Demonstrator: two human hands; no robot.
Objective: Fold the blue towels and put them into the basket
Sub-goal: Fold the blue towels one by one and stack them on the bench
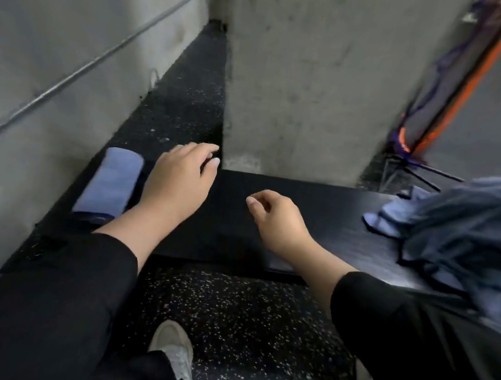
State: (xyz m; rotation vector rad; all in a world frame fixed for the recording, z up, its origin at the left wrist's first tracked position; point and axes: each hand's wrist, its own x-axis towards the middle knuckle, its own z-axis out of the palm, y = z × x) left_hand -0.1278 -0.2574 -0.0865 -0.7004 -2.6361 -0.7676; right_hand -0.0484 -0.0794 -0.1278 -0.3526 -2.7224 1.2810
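The black tabletop stands in front of me, its far edge against a grey concrete pillar. At the right end of the tabletop lies a big heap of unfolded blue towels, and one corner of cloth spreads out toward the middle. At the left end one folded blue towel lies flat; I cannot tell if a basket is under it. My left hand is over the tabletop just beside this folded towel, fingers relaxed and a little bent, holding nothing. My right hand is over the middle of the tabletop, fingers loosely curled, also holding nothing. Below, my grey shoe stands on the speckled floor.
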